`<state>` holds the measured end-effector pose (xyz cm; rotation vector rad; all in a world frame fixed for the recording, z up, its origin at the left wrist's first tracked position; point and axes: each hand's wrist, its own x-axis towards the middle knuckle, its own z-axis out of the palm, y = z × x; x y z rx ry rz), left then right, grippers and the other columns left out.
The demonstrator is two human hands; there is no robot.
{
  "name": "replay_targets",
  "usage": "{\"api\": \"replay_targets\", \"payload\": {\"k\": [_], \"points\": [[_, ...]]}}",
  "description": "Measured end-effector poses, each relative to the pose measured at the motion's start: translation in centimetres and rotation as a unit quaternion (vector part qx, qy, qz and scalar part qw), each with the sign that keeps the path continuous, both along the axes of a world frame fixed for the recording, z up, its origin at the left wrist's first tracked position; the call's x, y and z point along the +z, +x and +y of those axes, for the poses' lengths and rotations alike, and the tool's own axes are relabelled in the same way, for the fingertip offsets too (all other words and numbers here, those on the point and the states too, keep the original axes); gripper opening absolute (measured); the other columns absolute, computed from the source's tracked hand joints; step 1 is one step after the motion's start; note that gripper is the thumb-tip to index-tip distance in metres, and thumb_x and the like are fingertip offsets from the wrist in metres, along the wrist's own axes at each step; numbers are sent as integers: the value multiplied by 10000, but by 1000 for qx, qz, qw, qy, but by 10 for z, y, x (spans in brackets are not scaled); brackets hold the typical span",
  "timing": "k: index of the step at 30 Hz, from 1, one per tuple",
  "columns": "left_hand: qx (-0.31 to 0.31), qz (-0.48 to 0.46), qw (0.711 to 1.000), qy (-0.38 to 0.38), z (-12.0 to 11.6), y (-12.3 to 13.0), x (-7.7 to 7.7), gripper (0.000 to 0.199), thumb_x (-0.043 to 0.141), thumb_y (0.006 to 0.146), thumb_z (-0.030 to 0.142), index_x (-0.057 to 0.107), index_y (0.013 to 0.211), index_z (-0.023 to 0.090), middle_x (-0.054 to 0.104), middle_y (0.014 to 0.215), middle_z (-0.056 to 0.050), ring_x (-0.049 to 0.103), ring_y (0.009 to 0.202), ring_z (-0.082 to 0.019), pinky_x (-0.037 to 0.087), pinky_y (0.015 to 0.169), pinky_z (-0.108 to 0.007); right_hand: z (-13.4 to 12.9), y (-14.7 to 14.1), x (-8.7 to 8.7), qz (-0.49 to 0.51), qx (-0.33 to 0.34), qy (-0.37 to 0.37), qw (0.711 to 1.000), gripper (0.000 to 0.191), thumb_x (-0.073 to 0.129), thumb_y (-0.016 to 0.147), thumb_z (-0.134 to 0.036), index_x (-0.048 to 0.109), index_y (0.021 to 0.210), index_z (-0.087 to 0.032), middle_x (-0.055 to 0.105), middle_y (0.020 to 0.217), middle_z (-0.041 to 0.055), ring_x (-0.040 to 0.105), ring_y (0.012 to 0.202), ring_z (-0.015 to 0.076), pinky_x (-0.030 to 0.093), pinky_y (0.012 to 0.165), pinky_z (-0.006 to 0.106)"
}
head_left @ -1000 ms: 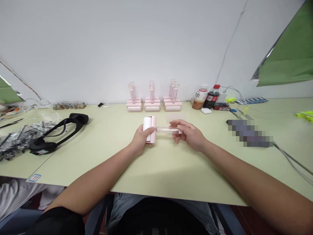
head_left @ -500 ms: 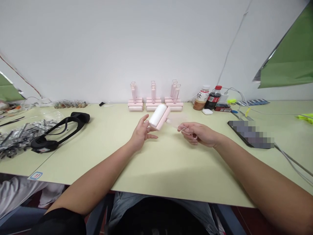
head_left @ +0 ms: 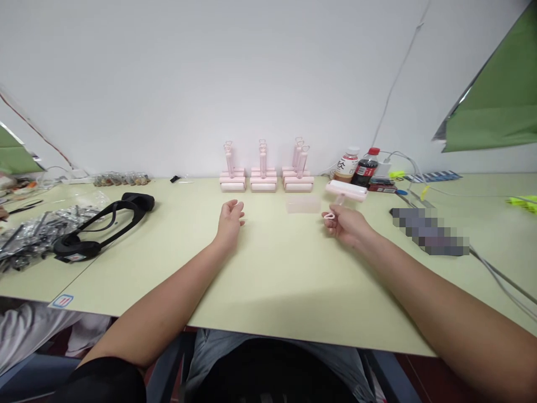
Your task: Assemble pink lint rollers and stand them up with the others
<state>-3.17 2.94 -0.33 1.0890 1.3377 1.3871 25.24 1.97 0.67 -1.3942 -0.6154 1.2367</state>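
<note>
Readying, it seems, a lint roller (head_left: 346,190), the right hand (head_left: 347,225) grips it centre-right; the empty, half-open left hand (head_left: 230,219) should likely fetch the translucent cover (head_left: 302,205).

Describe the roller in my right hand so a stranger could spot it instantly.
On the pale green table, find the red-capped bottle. Nearer the camera, the wearer's right hand holds the pink-and-white roller. Similar rollers stand handle-up near the wall; only this one is held.
</note>
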Motion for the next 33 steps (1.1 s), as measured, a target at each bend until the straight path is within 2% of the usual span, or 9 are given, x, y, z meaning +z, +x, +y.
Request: {"api": "replay_targets", "payload": {"k": [4, 8, 11, 15, 18, 23, 28, 31, 33], "points": [[20, 91, 996, -2, 4, -3, -3, 400, 548, 854, 468, 487, 1176, 239, 517, 1295, -99, 533, 1154, -231, 450, 888, -347, -12, -5, 9, 10, 107, -17, 994, 53, 532, 817, -188, 546, 772, -164, 453, 482, -52, 328, 326, 63, 247, 294, 180], [6, 224, 975, 17, 7, -8, -7, 506, 558, 845, 488, 452, 1278, 248, 424, 1398, -134, 440, 1270, -275, 374, 1004, -413, -25, -17, 15, 22, 230, 47, 972, 92, 559, 776, -218, 594, 826, -150, 408, 450, -61, 311, 355, 74, 278, 313, 196], [-26, 271, 962, 33, 8, -10, -12, 543, 576, 832, 484, 452, 1307, 253, 414, 1412, -143, 405, 1305, -297, 331, 1038, -430, -27, -25, 11, -64, 157, 98, 981, 92, 608, 783, -256, 563, 798, -177, 459, 490, -55, 365, 366, 78, 329, 321, 204], [-47, 220, 974, 20, 7, -9, -15, 570, 619, 792, 528, 484, 1263, 238, 457, 1384, -156, 475, 1231, -297, 355, 995, -405, -18, -23, -1, -169, 59, 63, 982, 166, 641, 806, -286, 507, 749, -206, 510, 535, -42, 392, 341, 72, 333, 292, 202], [-59, 206, 977, 4, 4, -9, -13, 608, 613, 790, 558, 465, 1282, 233, 521, 1307, -150, 583, 1050, -262, 402, 893, -367, -16, -22, -4, -157, 94, 33, 983, 198, 661, 789, -287, 499, 711, -205, 508, 506, -33, 369, 320, 78, 304, 267, 212], [-71, 237, 969, -21, -2, -8, -7, 753, 559, 786, 662, 391, 1374, 223, 637, 1001, -97, 626, 849, -251, 414, 750, -331, -31, -33, 5, -61, 251, 70, 963, 174, 645, 777, -340, 537, 790, -204, 494, 453, -52, 366, 327, 93, 340, 303, 223], [-90, 349, 933, 19, -16, -7, 8, 825, 661, 659, 714, 502, 1311, 235, 566, 1215, -152, 604, 983, -314, 427, 756, -336, -35, -39, 7, -79, 223, 106, 966, 221, 635, 781, -346, 561, 940, -212, 514, 464, -67, 396, 346, 100, 370, 330, 219], [-205, 386, 890, 131, -43, -4, 26, 616, 623, 719, 684, 625, 1131, 227, 601, 1147, -130, 594, 990, -308, 444, 822, -368, -30, -38, 1, -88, 171, 103, 976, 239, 633, 795, -365, 578, 963, -204, 521, 482, -62, 423, 361, 100, 386, 346, 220], [-374, 400, 809, 215, -66, 1, 38, 672, 705, 656, 651, 603, 1200, 269, 611, 1169, -107, 578, 1046, -317, 442, 885, -394, -27, -37, -1, -80, 144, 99, 981, 245, 623, 808, -376, 587, 978, -204, 521, 485, -59, 427, 360, 100, 391, 351, 221]]}}
